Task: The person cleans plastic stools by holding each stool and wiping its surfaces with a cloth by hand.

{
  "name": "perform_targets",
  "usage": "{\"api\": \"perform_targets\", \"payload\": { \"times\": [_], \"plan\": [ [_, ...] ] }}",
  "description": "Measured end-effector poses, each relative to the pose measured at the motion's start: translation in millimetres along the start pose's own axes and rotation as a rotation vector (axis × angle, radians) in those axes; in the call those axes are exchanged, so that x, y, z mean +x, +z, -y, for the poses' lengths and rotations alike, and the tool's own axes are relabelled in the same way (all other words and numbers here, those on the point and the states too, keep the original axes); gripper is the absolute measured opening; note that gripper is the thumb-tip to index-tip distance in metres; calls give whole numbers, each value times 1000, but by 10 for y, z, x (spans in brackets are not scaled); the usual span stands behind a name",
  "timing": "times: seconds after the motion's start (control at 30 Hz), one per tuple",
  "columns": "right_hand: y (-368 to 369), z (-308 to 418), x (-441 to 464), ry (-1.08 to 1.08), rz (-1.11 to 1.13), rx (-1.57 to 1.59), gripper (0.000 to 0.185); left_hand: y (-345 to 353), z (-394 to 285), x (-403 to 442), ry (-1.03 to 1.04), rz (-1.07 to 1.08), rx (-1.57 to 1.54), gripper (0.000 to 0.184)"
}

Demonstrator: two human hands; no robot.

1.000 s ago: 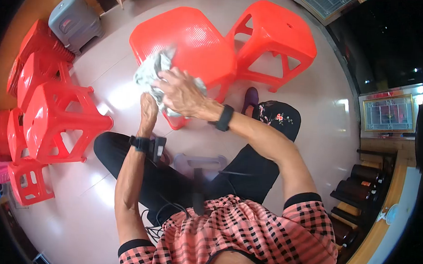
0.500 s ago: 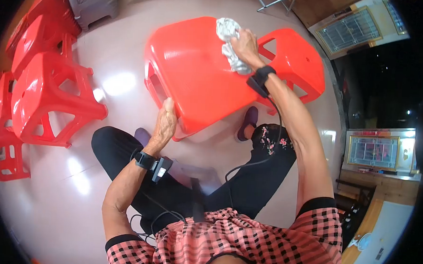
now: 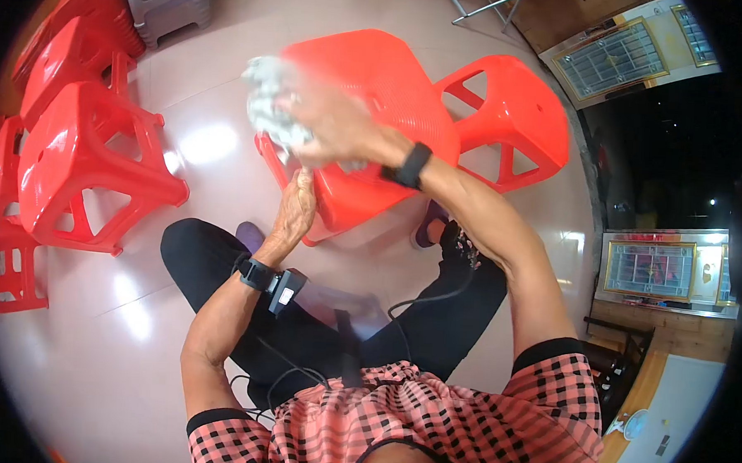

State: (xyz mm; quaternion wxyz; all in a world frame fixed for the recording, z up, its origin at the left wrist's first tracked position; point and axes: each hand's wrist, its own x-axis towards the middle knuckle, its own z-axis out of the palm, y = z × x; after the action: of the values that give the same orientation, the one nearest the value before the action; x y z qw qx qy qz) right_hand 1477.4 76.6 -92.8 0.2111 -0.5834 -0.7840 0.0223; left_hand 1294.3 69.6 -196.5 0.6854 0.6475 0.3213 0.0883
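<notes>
A red plastic stool (image 3: pixel 369 74) stands in front of my knees, its broad smooth seat facing up at me. My left hand (image 3: pixel 296 207) is closed on the near left edge of this stool, thumb up along the rim. Blurred by motion, my right hand (image 3: pixel 334 122) reaches across the seat and holds a crumpled white-grey cloth (image 3: pixel 269 95). The cloth lies over the stool's left edge and partly hangs past it. My right hand and the cloth hide the left part of the seat. Both wrists wear black straps, with a small box on the left one.
A second red stool (image 3: pixel 517 114) stands close on the right. More red stools (image 3: pixel 68 160) stand at the left, with a grey stool (image 3: pixel 170 7) behind them. Metal legs (image 3: pixel 488 9) show at the far back. Black cables (image 3: pixel 434 299) run over my lap.
My right hand has swept the cloth from the seat's right side to its left edge. My left hand has stayed at about the same place on the stool.
</notes>
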Motion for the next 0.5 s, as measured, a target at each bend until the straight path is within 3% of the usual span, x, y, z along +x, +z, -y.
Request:
{"api": "perform_targets", "payload": {
  "times": [0.07, 0.13, 0.2, 0.33, 0.43, 0.47, 0.5],
  "plan": [
    [-225, 331, -363, -66, 42, 96, 58, -44, 105, 32, 34, 76, 63, 68],
    [-447, 553, -643, -34, 73, 177, 52, -15, 186, 50, 197, -16, 74, 64],
    [-512, 598, -789, -30, 117, 205, 52, 114, 19, -17, 189, -70, -150, 49],
    [-495, 527, -639, -93, 194, 218, 45, 154, -264, -149, 370, -147, 52, 52],
    [-355, 336, -110, -200, 279, 26, 33, 62, -68, -166, -110, 0, 15, 57],
    [-285, 241, 97, -217, 325, -47, 30, 138, -237, -250, 33, -100, -114, 63],
    [-245, 144, 282, -234, 372, -122, 28, 138, -165, -235, 41, -112, -104, 63]
  ]
}}
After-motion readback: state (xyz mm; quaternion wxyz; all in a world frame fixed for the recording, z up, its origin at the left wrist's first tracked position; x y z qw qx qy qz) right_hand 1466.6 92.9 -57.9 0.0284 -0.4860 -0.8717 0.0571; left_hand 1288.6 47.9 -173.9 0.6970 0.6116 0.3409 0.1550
